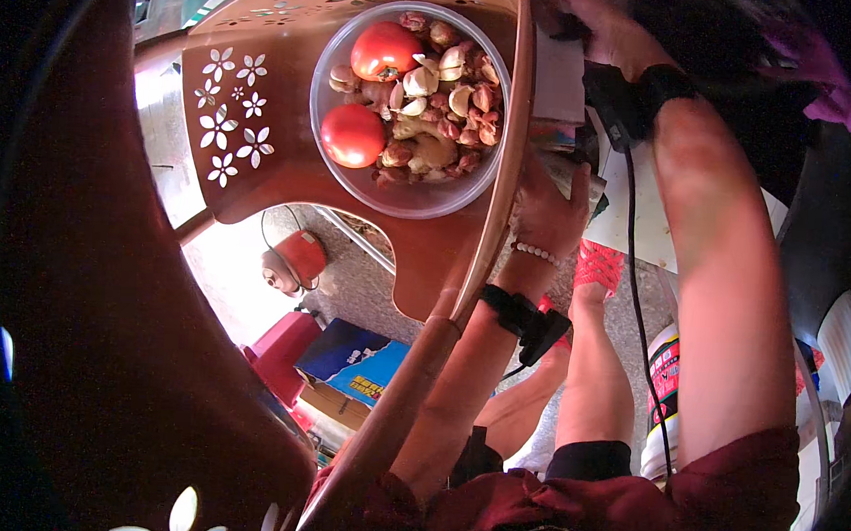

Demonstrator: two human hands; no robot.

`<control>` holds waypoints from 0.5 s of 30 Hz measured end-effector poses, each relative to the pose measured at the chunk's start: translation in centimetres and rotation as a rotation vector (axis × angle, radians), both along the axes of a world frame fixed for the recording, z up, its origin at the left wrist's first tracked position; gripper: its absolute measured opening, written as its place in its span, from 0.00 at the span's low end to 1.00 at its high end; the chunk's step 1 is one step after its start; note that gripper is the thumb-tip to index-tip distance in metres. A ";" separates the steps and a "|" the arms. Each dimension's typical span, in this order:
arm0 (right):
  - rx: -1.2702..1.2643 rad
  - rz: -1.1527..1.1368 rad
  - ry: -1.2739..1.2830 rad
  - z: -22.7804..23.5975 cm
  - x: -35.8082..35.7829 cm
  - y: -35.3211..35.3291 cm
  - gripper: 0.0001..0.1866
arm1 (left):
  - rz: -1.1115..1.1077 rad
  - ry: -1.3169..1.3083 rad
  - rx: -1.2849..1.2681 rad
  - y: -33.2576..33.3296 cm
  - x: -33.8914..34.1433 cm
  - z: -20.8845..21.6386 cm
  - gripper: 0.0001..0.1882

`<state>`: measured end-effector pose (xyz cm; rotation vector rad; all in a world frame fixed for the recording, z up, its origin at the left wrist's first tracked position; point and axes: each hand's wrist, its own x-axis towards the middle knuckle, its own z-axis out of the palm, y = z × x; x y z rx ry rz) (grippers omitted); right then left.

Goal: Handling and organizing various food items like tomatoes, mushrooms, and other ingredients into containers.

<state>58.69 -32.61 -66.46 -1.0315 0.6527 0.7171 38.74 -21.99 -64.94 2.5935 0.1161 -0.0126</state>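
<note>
My left hand, with a beaded bracelet and a black wrist strap, is beside the outer edge of a brown plastic chair. Its thumb and fingers close around the end of a greyish, flat-looking thing that I cannot make out. Farther off, my right hand reaches past a pale stacked block; its fingers are dim and partly cut off. On the chair seat stands a round clear plastic tub holding two red tomatoes, garlic cloves, shallots and knobbly ginger.
Below the chair, a red rounded device with a cord and a blue box rest on the floor. A white bottle with a red label stands near my right leg. A black cable hangs from my right wrist. Purple cloth shows far right.
</note>
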 end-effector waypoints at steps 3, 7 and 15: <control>0.327 -0.153 -0.603 -4.2 -1.1 -2.1 0.29 | -0.046 -0.034 0.033 -0.9 -0.1 -0.4 0.46; 0.345 -0.149 -0.565 -2.5 -2.3 -0.6 0.26 | -0.045 -0.025 -0.052 0.7 0.9 -1.1 0.45; 0.288 -0.307 -0.716 0.1 -3.3 0.5 0.21 | 0.016 -0.010 -0.040 0.2 1.7 -1.3 0.45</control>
